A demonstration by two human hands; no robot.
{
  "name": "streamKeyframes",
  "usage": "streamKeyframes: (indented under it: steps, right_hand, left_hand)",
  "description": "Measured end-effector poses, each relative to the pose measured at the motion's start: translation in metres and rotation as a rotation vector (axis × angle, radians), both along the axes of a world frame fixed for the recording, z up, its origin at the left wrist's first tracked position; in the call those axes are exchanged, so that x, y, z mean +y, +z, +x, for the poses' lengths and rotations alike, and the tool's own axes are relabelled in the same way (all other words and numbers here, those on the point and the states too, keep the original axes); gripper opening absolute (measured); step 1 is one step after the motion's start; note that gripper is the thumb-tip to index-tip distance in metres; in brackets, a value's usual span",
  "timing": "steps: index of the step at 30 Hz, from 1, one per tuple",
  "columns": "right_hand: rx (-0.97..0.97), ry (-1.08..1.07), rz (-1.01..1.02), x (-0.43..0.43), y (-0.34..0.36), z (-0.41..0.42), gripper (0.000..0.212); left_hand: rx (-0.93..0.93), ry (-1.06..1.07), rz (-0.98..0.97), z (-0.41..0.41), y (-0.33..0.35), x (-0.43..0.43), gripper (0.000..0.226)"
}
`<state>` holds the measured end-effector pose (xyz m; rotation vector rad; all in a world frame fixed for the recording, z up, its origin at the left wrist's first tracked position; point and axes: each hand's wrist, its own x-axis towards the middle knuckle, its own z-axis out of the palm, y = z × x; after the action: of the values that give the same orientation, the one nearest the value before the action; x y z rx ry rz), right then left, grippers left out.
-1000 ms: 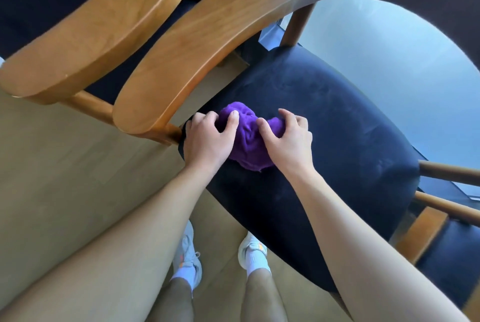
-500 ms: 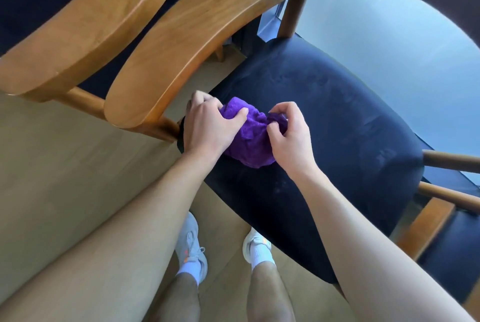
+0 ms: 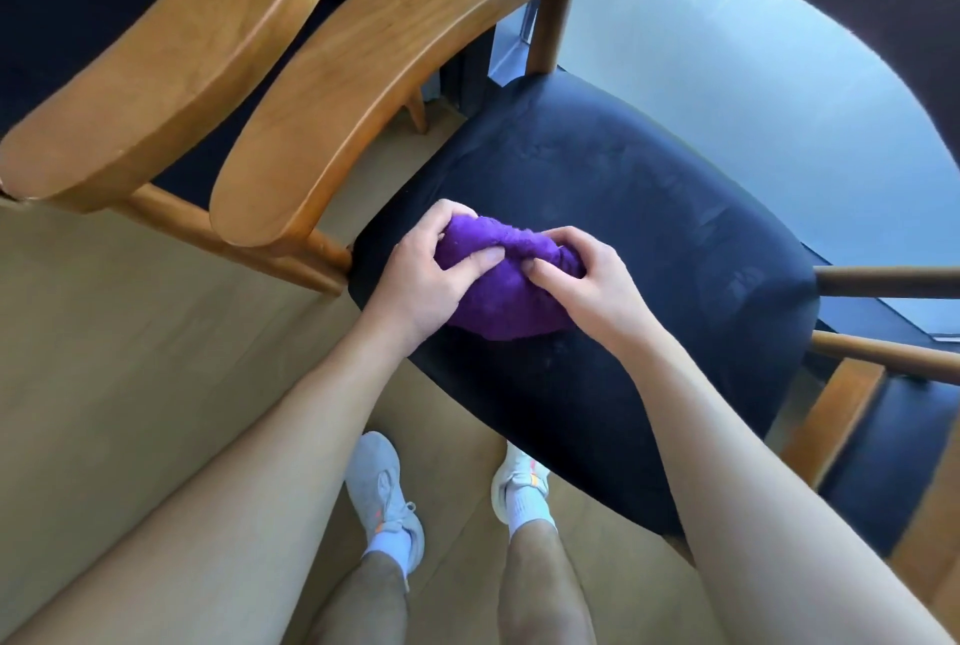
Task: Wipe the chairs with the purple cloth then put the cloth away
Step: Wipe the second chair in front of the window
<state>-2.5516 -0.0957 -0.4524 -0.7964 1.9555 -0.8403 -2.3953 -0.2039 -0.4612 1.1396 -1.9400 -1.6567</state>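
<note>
A bunched purple cloth lies on the near left part of a chair's dark navy seat. My left hand grips the cloth's left side, thumb on top and fingers curled over its far edge. My right hand pinches the cloth's right side with curled fingers. The two thumbs nearly meet over the cloth. The chair has a curved wooden armrest to the left of my hands.
A second wooden chair with a dark seat stands close on the left. Another chair's wooden frame and dark seat sit at the right. A pale round tabletop lies behind the seat. My feet stand on a light wood floor.
Both hands have drawn the cloth together into a tighter bundle, thumbs moving closer. The cloth has shifted slightly on the seat's near left part.
</note>
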Motion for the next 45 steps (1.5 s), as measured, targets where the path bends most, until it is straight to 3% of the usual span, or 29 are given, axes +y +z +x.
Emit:
streamKeyframes:
  steps: [2, 5, 7, 9, 11, 15, 20, 23, 26, 31, 38, 42, 45]
  right_hand:
    - [-0.057, 0.019, 0.016, 0.0, 0.014, -0.006, 0.005]
    - [-0.039, -0.035, -0.024, -0.008, 0.025, -0.015, 0.005]
    - [0.075, -0.115, -0.055, -0.019, 0.02, -0.019, 0.021]
    - [0.153, -0.14, -0.049, -0.032, 0.006, -0.023, 0.052]
    - [0.186, -0.11, -0.016, -0.043, -0.014, -0.025, 0.067]
    - [0.378, -0.018, 0.004, -0.047, -0.043, -0.028, 0.054]
    - [0.539, 0.053, -0.019, -0.045, -0.065, -0.043, 0.063]
    - [0.626, 0.114, -0.044, -0.055, -0.077, -0.062, 0.061]
    - [0.703, 0.145, -0.039, -0.064, -0.091, -0.08, 0.061]
    - [0.733, 0.104, -0.102, -0.057, -0.107, -0.082, 0.057]
    - [0.791, 0.038, -0.171, -0.055, -0.115, -0.08, 0.056]
    - [0.82, 0.018, -0.181, -0.056, -0.119, -0.079, 0.054]
    - [0.845, 0.009, -0.168, -0.059, -0.121, -0.079, 0.045]
  left_hand:
    - [0.062, 0.026, 0.149, -0.004, 0.009, -0.002, 0.014]
    - [0.066, 0.067, 0.238, -0.015, 0.018, -0.008, 0.015]
    - [-0.018, 0.144, 0.128, -0.026, 0.017, -0.017, 0.022]
    - [-0.177, 0.193, -0.054, -0.037, 0.008, -0.025, 0.042]
    - [-0.361, 0.19, -0.258, -0.044, -0.006, -0.028, 0.06]
    - [-0.505, 0.059, -0.591, -0.051, -0.029, -0.012, 0.049]
    - [-0.753, -0.158, -0.532, -0.073, -0.058, 0.013, 0.068]
    - [-0.846, -0.11, -0.624, -0.086, -0.078, 0.019, 0.075]
    - [-0.884, -0.044, -0.683, -0.094, -0.087, 0.017, 0.07]
    - [-0.838, 0.064, -0.772, -0.103, -0.09, 0.0, 0.034]
    - [-0.715, 0.295, -0.77, -0.119, -0.083, -0.034, 0.026]
    - [-0.723, 0.156, -0.658, -0.168, -0.078, -0.079, 0.038]
    - [-0.83, 0.008, -0.588, -0.187, -0.085, -0.094, 0.072]
